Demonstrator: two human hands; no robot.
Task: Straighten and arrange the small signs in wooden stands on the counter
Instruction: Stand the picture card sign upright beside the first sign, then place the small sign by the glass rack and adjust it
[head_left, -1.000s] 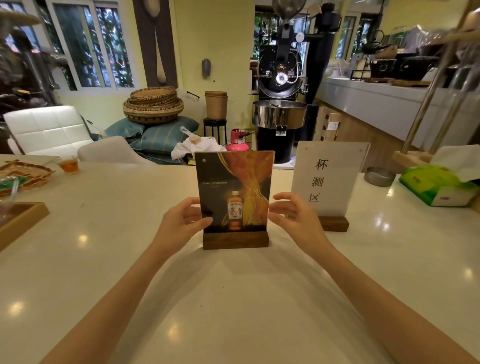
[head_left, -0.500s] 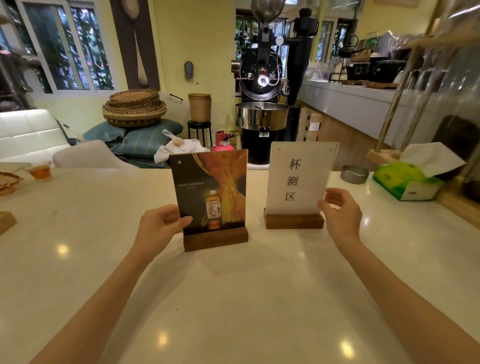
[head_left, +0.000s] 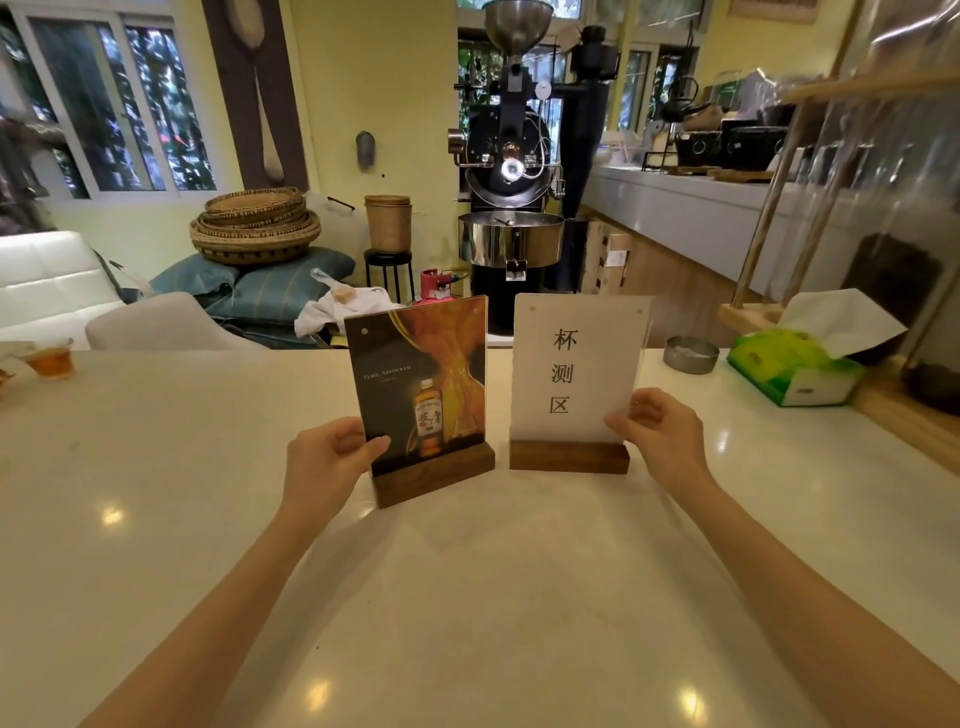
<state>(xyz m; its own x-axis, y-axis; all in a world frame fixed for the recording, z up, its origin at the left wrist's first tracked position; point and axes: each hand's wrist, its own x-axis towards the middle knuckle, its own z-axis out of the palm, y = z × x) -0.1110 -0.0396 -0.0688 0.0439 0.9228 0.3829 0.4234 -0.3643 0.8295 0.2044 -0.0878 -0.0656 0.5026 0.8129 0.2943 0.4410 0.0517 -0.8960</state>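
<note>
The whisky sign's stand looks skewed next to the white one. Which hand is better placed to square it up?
Left. The left hand already grips the whisky sign by its left edge, just above its angled wooden base. The right hand is occupied on the white sign, whose base sits square.

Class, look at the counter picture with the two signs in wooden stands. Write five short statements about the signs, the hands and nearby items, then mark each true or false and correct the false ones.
1. The left hand holds the dark bottle-advert sign at its left edge. True.
2. The right hand rests flat on the white counter. False: its grip is on the lower right edge of the white sign with black characters.
3. The two wooden stands are stacked. False: they sit side by side, apart.
4. A green tissue box lies right of the white sign. True.
5. The advert sign's stand lines up squarely with the other. False: it is angled.
</note>
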